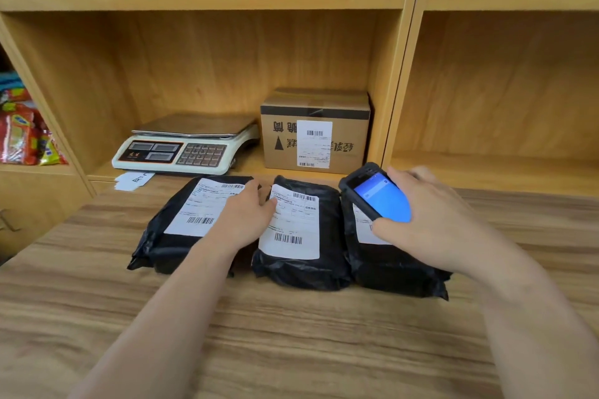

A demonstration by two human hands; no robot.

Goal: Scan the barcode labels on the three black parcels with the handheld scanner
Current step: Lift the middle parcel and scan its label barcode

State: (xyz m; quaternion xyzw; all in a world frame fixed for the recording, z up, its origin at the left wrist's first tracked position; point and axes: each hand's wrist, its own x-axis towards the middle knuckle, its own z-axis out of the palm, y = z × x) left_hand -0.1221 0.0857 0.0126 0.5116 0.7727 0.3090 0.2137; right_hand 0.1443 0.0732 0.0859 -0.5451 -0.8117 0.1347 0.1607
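Three black parcels lie side by side on the wooden table, each with a white barcode label: the left parcel (pixel 168 236), the middle parcel (pixel 327 236) and the right parcel (pixel 389 266). My left hand (pixel 246 214) rests flat across the gap between the left and middle parcels, fingers spread on their labels. My right hand (pixel 431 220) holds the black handheld scanner (pixel 372 194) above the right parcel, its blue screen lit and facing up. The scanner and hand hide most of the right parcel's label.
A weighing scale (pixel 184 146) and a labelled cardboard box (pixel 316 133) stand on the shelf behind the parcels. A small paper slip (pixel 134 180) lies by the scale. Colourful snack packets (pixel 22 136) fill the left shelf. The wooden table (pixel 291 334) stretches toward me.
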